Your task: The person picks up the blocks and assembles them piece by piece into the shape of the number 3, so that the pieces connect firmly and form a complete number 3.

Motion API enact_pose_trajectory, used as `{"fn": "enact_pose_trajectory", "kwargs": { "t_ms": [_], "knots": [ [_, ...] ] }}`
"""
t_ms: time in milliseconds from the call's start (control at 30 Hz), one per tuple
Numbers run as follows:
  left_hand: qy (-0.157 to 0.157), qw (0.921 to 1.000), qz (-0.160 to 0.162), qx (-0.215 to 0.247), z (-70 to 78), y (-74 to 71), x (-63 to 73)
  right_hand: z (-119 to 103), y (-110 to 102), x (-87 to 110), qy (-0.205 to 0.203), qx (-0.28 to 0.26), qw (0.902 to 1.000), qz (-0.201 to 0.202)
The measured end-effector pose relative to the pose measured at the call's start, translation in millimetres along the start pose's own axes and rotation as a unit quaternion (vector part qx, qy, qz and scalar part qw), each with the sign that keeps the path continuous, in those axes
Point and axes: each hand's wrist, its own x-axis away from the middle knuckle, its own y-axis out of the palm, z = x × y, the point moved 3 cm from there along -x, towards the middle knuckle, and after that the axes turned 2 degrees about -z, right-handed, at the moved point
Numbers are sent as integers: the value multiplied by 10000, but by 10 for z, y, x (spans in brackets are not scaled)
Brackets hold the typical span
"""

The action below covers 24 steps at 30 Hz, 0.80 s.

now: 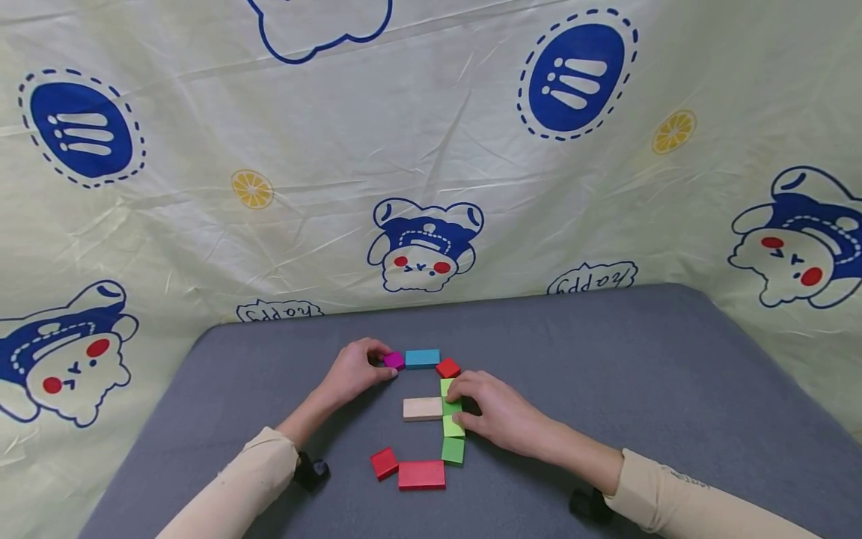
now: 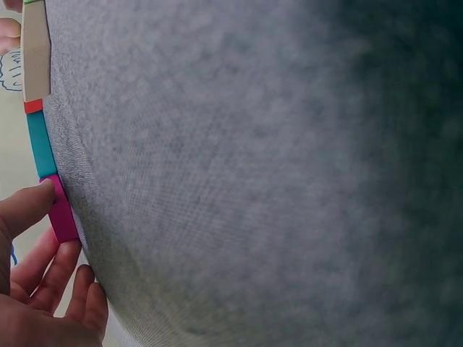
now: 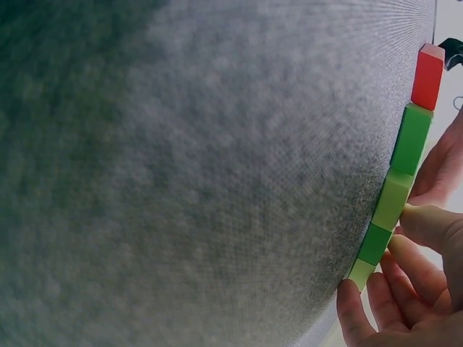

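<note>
My left hand [image 1: 357,370] pinches a magenta block [image 1: 394,361] between thumb and fingers, at the left end of a blue block [image 1: 422,359]. A small red block [image 1: 447,367] sits at the blue one's right end. Below it runs a column of light and darker green blocks, where my right hand [image 1: 501,412] grips from the right side. Its thumb is at a light green block [image 3: 391,201], with the other fingers around a darker green block [image 3: 375,243] and the far light green block [image 3: 361,272]. A pale wooden block [image 1: 422,409] extends left from the column.
Under the column's lower green block [image 1: 453,451] lies a wide red block [image 1: 421,475], with a tilted red block [image 1: 384,463] at its left. A grey cloth covers the table [image 1: 606,359]. Behind hangs a printed white curtain [image 1: 431,120].
</note>
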Motion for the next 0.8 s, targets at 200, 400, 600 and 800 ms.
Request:
{"fn": "enact_pose_trajectory", "kwargs": {
  "t_ms": [200,400,600,800],
  "knots": [
    [20,10000,-27,-20,13,-3,5,3,0,0,-16,6,10000,0],
    [4,10000,-47,7,13,-7,6,6,-2,2,-6,27,10000,8],
    [3,10000,-54,8,15,-13,14,9,1,-1,-6,30,10000,5],
    [-44,10000,-34,-2,4,-4,19,12,6,-4,36,43,10000,-26]
  ]
}}
